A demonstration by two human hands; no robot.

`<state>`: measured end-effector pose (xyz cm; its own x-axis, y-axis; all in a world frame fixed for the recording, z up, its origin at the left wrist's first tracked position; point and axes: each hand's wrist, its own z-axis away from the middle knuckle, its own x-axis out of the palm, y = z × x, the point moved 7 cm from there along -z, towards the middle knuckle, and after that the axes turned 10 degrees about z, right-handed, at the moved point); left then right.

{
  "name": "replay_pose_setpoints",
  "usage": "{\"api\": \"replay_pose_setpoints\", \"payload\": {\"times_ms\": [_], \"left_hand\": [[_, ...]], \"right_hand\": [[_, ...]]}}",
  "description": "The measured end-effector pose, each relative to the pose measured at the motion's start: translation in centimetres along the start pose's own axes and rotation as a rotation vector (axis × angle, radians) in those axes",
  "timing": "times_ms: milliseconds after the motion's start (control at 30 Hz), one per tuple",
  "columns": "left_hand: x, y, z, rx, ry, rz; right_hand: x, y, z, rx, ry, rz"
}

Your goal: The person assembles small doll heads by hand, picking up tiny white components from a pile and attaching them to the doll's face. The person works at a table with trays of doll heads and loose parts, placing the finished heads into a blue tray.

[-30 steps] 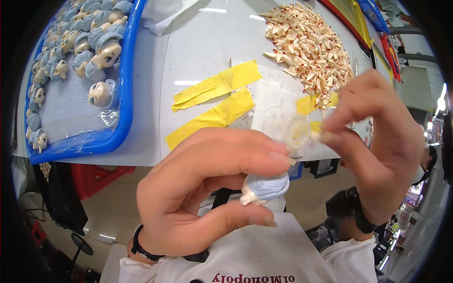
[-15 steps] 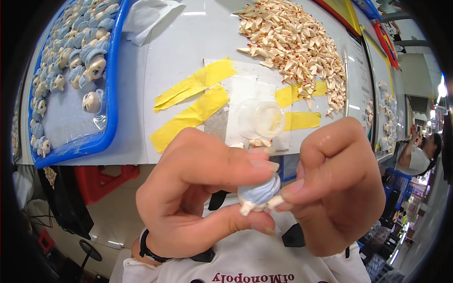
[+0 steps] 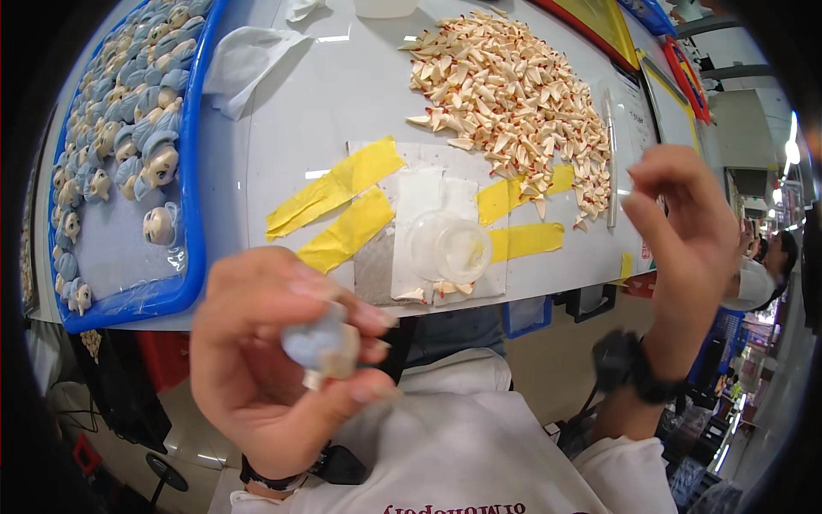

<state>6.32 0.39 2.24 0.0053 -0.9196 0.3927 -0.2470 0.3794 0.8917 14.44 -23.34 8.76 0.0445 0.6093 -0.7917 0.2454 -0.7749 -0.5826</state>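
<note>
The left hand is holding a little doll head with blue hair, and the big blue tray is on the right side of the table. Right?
Not quite: the big blue tray is on the left side of the table, as the head view shows. The left hand is holding a little doll head.

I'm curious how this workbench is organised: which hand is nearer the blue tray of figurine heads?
Left. The left hand is just off the blue tray's near right corner; the right hand is well to its right, past the clear cup.

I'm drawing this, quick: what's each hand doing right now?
Left hand: closed, holding a blue-haired doll head.
Right hand: open, fingers curled, nothing visibly held.
</note>
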Motion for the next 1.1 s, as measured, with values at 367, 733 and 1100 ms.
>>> {"api": "replay_pose_setpoints", "payload": {"times_ms": [367,733,1100], "left_hand": [[-0.9,0.2,-0.6,-0.011,-0.017,-0.071],[0.1,-0.3,-0.7,-0.075,-0.039,0.056],[0.2,-1.2,-0.1,-0.185,0.03,0.221]], "right_hand": [[2.8,1.7,-2.3,-0.196,-0.183,0.408],[0.8,1.5,-2.3,-0.144,0.027,0.186],[0.1,2.3,-1.9,-0.035,0.081,0.053]]}}
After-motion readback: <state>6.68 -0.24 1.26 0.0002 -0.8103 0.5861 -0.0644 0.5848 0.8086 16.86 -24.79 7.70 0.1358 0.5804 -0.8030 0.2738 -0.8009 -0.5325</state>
